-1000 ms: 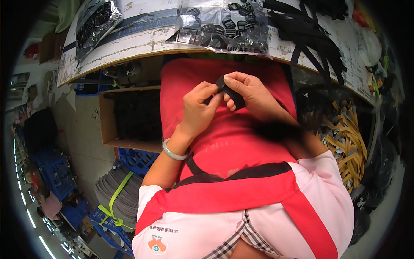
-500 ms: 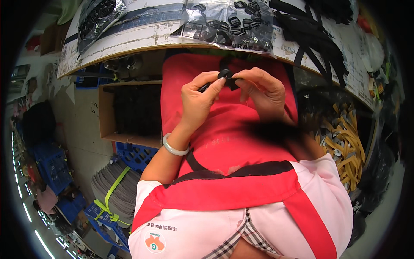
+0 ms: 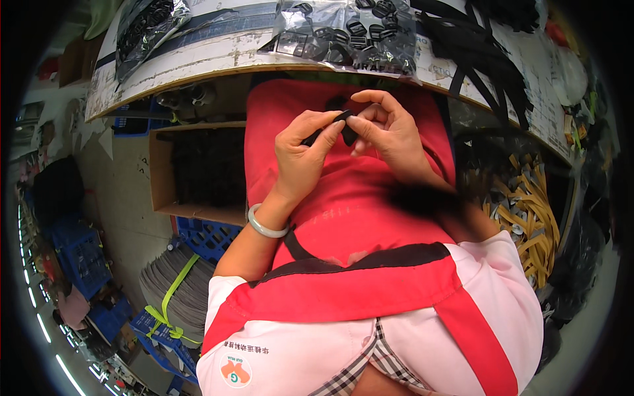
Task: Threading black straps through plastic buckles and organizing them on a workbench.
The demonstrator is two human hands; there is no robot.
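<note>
White scuffed tabletop; cardboard box below; grey floor; hands pinch black strap.

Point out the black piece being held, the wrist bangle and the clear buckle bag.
Black piece point(image 3: 349, 136): head view, its lower end.
Bangle point(image 3: 264, 229): head view, the band.
Clear buckle bag point(image 3: 332, 18): head view, bare plastic.

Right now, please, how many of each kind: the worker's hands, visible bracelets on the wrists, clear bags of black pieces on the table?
Hands: left hand, right hand: 2
Pale bracelet: 1
Clear bags: left bag, middle bag: 2
Total: 5
</note>
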